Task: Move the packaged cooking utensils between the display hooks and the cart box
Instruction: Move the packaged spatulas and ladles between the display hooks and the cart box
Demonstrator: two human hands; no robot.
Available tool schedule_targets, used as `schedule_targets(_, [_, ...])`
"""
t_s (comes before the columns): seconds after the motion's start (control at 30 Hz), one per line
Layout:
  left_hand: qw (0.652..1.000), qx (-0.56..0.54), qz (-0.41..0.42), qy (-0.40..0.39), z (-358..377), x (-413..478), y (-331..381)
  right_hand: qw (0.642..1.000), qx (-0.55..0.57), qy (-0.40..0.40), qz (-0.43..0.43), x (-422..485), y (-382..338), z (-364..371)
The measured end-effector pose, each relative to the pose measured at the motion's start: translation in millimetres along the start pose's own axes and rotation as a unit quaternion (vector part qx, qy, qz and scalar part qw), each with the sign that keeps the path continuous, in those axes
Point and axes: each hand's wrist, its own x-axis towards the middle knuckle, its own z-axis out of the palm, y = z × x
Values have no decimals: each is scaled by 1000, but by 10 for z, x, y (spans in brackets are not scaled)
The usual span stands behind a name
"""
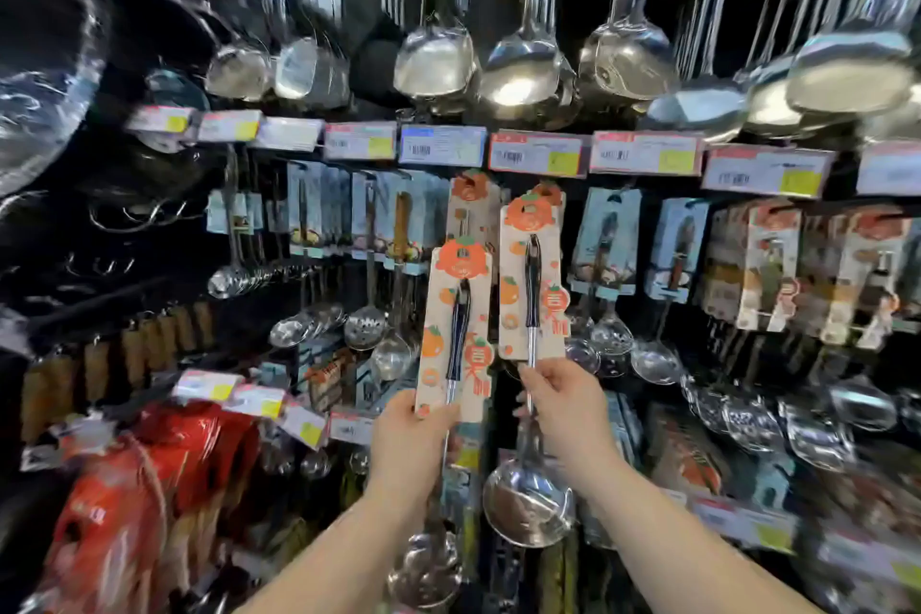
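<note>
each hand [404,434] [563,406] holds a carded ladle [456,329] [531,284] before the display hooks [471,187].

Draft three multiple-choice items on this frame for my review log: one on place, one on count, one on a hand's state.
1. Where does the right hand grip the right packaged ladle? A) card top B) steel shaft just below the card C) bowl
2. How many packaged ladles do the hands hold? A) one B) two C) four
3. The left hand is: A) open and empty B) a fist holding nothing C) gripping the left packaged ladle at its card's lower end
Answers: 1 B, fingers pinch the shaft under the card; 2 B, one per hand; 3 C, thumb and fingers clamp the card's bottom edge.
</note>
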Motion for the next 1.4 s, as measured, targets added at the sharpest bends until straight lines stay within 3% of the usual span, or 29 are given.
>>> schedule_targets(0.27, [999, -32, -4, -29, -48, 294, 21, 996, -2, 72, -53, 297, -98, 181])
schedule_targets(0.43, [999, -29, 7, -39, -14, 455, 57, 995, -17, 77, -64, 417, -146, 184])
schedule_targets(0.73, [998, -32, -5, -50, 82, 545, -16, 994, -38, 93, -35, 636, 24, 233])
schedule_targets(1.23, [996, -62, 4, -58, 252, 1031, 19, 985, -107, 119, 59, 1890, 504, 334])
schedule_targets(1.4, [995, -71, 8, -68, 349, 1126, 30, 989, -99, 75, 85, 2108, 613, 274])
